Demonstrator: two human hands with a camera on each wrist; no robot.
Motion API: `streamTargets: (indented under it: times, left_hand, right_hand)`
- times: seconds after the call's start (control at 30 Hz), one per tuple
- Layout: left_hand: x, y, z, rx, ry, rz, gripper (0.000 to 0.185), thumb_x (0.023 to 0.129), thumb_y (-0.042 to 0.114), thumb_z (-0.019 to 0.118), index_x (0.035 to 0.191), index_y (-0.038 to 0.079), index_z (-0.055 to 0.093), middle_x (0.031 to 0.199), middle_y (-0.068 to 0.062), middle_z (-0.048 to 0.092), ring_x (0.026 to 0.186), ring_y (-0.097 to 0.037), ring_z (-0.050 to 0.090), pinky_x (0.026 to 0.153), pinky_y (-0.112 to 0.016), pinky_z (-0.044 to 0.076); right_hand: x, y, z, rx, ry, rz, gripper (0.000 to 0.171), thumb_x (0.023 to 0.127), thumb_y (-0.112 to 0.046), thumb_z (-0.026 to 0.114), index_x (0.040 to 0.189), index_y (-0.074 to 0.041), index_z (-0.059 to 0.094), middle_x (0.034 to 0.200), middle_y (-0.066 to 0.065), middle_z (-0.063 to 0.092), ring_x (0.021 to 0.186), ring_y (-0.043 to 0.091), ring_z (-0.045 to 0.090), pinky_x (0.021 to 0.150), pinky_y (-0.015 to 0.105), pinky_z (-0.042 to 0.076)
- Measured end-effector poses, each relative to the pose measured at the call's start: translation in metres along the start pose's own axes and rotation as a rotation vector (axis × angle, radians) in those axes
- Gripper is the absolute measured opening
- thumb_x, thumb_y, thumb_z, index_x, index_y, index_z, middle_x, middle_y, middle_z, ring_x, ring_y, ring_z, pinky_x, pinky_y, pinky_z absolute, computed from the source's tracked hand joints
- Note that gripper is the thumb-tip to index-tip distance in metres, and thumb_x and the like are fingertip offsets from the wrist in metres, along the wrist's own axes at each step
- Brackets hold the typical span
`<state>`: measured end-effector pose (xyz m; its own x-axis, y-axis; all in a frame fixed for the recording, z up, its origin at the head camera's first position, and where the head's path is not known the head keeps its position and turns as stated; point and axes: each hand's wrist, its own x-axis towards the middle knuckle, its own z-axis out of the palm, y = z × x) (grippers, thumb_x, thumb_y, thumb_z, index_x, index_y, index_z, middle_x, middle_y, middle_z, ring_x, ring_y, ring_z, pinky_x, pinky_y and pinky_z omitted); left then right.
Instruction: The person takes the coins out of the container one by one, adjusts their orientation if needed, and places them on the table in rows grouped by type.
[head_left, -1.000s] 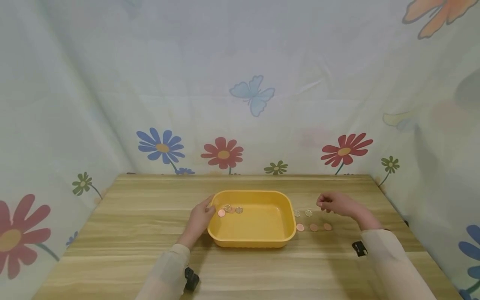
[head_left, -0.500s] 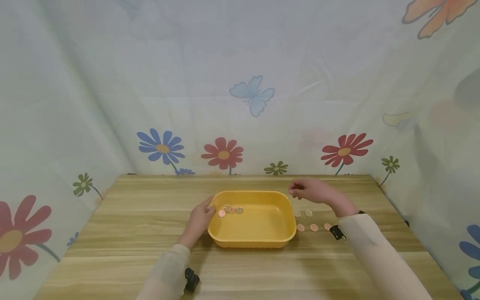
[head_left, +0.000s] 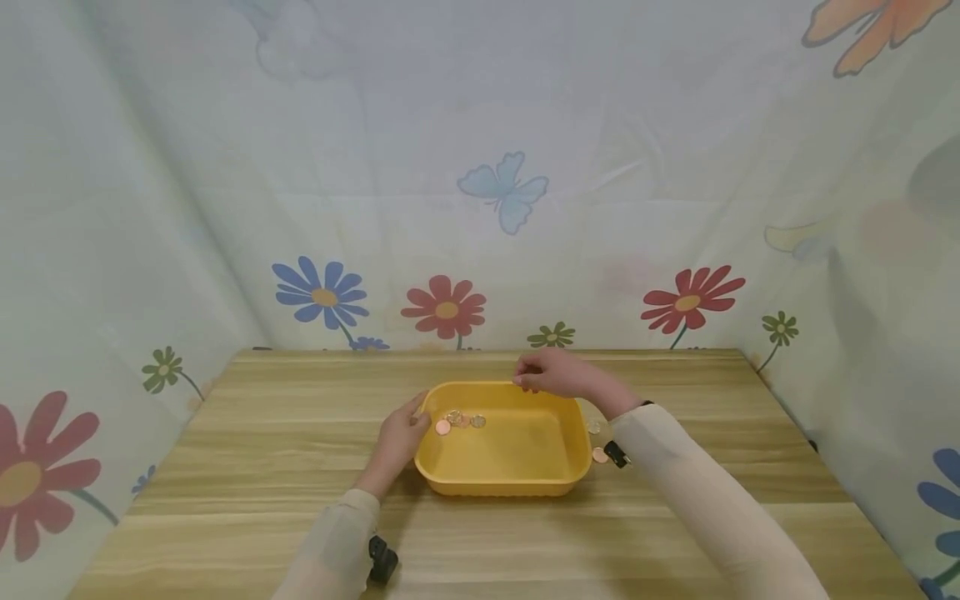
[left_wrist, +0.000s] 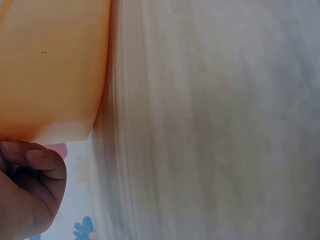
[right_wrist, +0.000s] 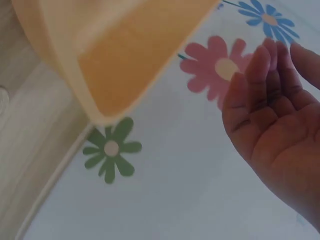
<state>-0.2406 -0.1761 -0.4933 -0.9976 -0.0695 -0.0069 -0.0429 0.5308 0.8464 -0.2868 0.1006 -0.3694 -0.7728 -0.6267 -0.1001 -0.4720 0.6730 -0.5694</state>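
In the head view a yellow plastic tray [head_left: 502,487] stands on the table. Several coins [head_left: 443,427], copper-coloured and silvery, lie inside at its left end. My left hand [head_left: 397,439] grips the tray's left end, thumb at the rim; the left wrist view has its curled fingers [left_wrist: 45,160] against the outer wall. Over the far rim, my right hand [head_left: 555,372] holds thumb and fingertips together in a pinch on a coin, which the fingers hide. Right of the tray lie a silvery coin [head_left: 594,427] and a copper-coloured coin [head_left: 600,455]; my right forearm covers the others there.
The wood-grain table [head_left: 300,417] ends at a white curtain [head_left: 390,208] printed with flowers and butterflies, which also hangs on both sides. A small black wrist camera [head_left: 617,454] sits at the right cuff, another wrist camera [head_left: 382,560] by the left sleeve.
My right hand has come leftwards from beside the coins on the table to above the tray's far rim. The left hand and tray have stayed put.
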Motion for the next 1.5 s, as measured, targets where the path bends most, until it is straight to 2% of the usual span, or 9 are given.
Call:
streamTargets:
  times: [0.33, 0.6, 0.73, 0.93, 1.1, 1.23, 1.33, 1.43, 1.5]
  left_hand:
    - [0.001, 0.003, -0.004, -0.005, 0.003, -0.006, 0.053, 0.103, 0.014, 0.05, 0.155, 0.004, 0.043, 0.104, -0.027, 0.073, 0.069, -0.019, 0.066, 0.058, -0.025, 0.054]
    - [0.003, -0.002, -0.003, -0.004, 0.004, 0.011, 0.053, 0.102, 0.014, 0.05, 0.154, 0.003, 0.043, 0.105, -0.028, 0.073, 0.067, -0.018, 0.064, 0.057, -0.025, 0.053]
    - [0.003, -0.004, -0.003, -0.02, 0.002, 0.013, 0.054, 0.102, 0.014, 0.05, 0.154, 0.003, 0.043, 0.107, -0.029, 0.073, 0.066, -0.016, 0.064, 0.056, -0.025, 0.053]
    - [0.003, -0.004, -0.003, -0.034, 0.012, 0.031, 0.053, 0.101, 0.011, 0.05, 0.153, 0.001, 0.045, 0.109, -0.032, 0.073, 0.069, -0.018, 0.068, 0.057, -0.025, 0.054]
    - [0.001, -0.002, -0.003, -0.02, 0.011, 0.036, 0.052, 0.102, 0.011, 0.051, 0.152, 0.001, 0.045, 0.111, -0.031, 0.073, 0.077, -0.023, 0.071, 0.06, -0.025, 0.055]
    - [0.001, -0.002, -0.002, -0.018, 0.004, 0.03, 0.052, 0.102, 0.012, 0.05, 0.153, 0.001, 0.045, 0.109, -0.03, 0.073, 0.076, -0.024, 0.071, 0.06, -0.026, 0.056]
    - [0.001, -0.002, -0.001, -0.019, 0.004, 0.028, 0.052, 0.102, 0.011, 0.05, 0.153, 0.001, 0.044, 0.108, -0.031, 0.073, 0.074, -0.024, 0.07, 0.059, -0.027, 0.056]
    - [-0.001, -0.002, 0.0, -0.016, 0.009, 0.037, 0.052, 0.101, 0.01, 0.05, 0.152, 0.0, 0.045, 0.113, -0.033, 0.071, 0.078, -0.027, 0.072, 0.061, -0.029, 0.058]
    - [-0.001, -0.002, -0.001, -0.011, 0.01, 0.042, 0.052, 0.101, 0.01, 0.05, 0.152, -0.001, 0.045, 0.116, -0.034, 0.07, 0.081, -0.028, 0.072, 0.062, -0.03, 0.058]
  right_hand:
    - [0.03, -0.013, 0.018, 0.018, -0.01, -0.005, 0.022, 0.103, -0.018, 0.058, 0.112, -0.001, 0.07, 0.101, 0.011, 0.072, 0.083, 0.013, 0.056, 0.077, 0.025, 0.049]
    - [0.052, -0.014, 0.033, -0.037, -0.055, -0.012, 0.02, 0.101, -0.018, 0.062, 0.112, -0.005, 0.073, 0.104, 0.009, 0.074, 0.087, 0.013, 0.064, 0.082, 0.028, 0.055]
    - [0.061, -0.014, 0.044, -0.015, -0.072, 0.012, 0.021, 0.1, -0.016, 0.064, 0.114, -0.004, 0.074, 0.108, 0.009, 0.075, 0.088, 0.013, 0.066, 0.084, 0.029, 0.057]
    - [0.071, -0.016, 0.062, -0.048, -0.086, 0.028, 0.025, 0.094, -0.008, 0.067, 0.117, -0.002, 0.075, 0.104, 0.012, 0.077, 0.082, 0.016, 0.069, 0.072, 0.023, 0.054]
    - [0.078, -0.015, 0.076, -0.055, -0.109, 0.03, 0.03, 0.093, -0.004, 0.068, 0.122, 0.0, 0.073, 0.095, 0.013, 0.079, 0.073, 0.012, 0.062, 0.061, 0.018, 0.048]
    - [0.082, -0.009, 0.084, -0.062, -0.103, 0.035, 0.031, 0.094, -0.005, 0.068, 0.124, 0.002, 0.072, 0.093, 0.015, 0.078, 0.071, 0.01, 0.059, 0.061, 0.016, 0.046]
    - [0.085, -0.005, 0.09, -0.067, -0.083, 0.03, 0.033, 0.093, -0.005, 0.069, 0.124, 0.003, 0.071, 0.096, 0.016, 0.079, 0.071, 0.012, 0.064, 0.062, 0.015, 0.046]
    - [0.086, -0.002, 0.095, -0.049, -0.058, 0.031, 0.034, 0.091, -0.004, 0.071, 0.125, 0.003, 0.071, 0.098, 0.017, 0.078, 0.07, 0.013, 0.064, 0.061, 0.014, 0.047]
    - [0.087, -0.001, 0.098, -0.026, -0.048, 0.036, 0.031, 0.091, -0.003, 0.07, 0.121, 0.003, 0.073, 0.093, 0.015, 0.077, 0.067, 0.012, 0.061, 0.06, 0.013, 0.045]
